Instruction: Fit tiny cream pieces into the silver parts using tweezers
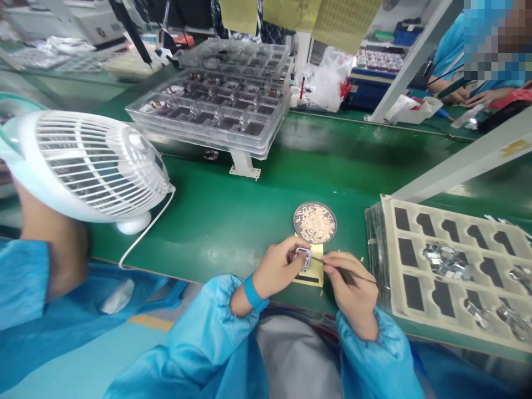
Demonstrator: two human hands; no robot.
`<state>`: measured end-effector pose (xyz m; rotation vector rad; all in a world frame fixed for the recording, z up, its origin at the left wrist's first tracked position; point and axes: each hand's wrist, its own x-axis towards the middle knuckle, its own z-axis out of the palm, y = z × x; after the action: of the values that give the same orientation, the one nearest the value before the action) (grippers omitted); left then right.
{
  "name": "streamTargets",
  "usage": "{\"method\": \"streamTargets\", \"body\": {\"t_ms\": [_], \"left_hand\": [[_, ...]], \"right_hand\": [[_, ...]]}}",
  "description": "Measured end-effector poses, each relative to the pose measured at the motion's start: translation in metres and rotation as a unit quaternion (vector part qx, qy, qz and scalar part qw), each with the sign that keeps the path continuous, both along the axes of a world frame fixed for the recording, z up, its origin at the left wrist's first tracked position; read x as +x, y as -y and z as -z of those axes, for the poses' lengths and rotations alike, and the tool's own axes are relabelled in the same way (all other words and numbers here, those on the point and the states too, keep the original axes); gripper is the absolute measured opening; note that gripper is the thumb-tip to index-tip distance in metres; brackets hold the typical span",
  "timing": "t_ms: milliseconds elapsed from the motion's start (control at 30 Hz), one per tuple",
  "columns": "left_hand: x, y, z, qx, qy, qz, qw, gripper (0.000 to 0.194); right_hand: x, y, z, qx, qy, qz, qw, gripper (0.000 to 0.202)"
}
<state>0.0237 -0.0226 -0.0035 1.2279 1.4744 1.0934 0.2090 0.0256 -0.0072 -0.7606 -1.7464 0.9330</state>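
Note:
My left hand (276, 271), with a blue band at the wrist, is closed around a small rounded-square watch case (302, 258) with a pale rim. Between the fingers of my right hand (353, 291) is a pair of thin dark tweezers (347, 270). Their tip reaches the right side of the watch case; whether it touches cannot be made out. Beneath the hands lies a yellow card (316, 275) with a dark strip. Just beyond it, a round dark dish (295, 223) holds many tiny beige pieces.
At right stands a cream tray (393, 266) with metal parts in some compartments. Stacked clear trays (245, 141) rest on a raised stand behind. A white fan (100, 166) is at left, its cable on the green bench (216, 221). Co-workers sit at left and far right.

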Motion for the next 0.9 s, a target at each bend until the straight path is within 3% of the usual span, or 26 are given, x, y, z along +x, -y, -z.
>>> {"method": "streamTargets", "body": {"t_ms": [467,667,900], "left_hand": [[0.0001,0.0005,0.0020,-0.002,0.012,0.002,1.000,0.019],[0.0004,-0.0003,0.0047,-0.004,0.055,-0.005,0.998,0.021],[-0.0002,0.0002,0.0055,-0.002,0.098,-0.001,0.995,0.025]], "right_hand": [[-0.0022,-0.0001,-0.0034,0.011,0.035,-0.010,0.999,0.021],[0.0004,0.0011,-0.0011,0.002,0.000,0.010,1.000,0.021],[0.0022,0.0009,0.0027,-0.018,0.039,0.004,0.999,0.017]]}}
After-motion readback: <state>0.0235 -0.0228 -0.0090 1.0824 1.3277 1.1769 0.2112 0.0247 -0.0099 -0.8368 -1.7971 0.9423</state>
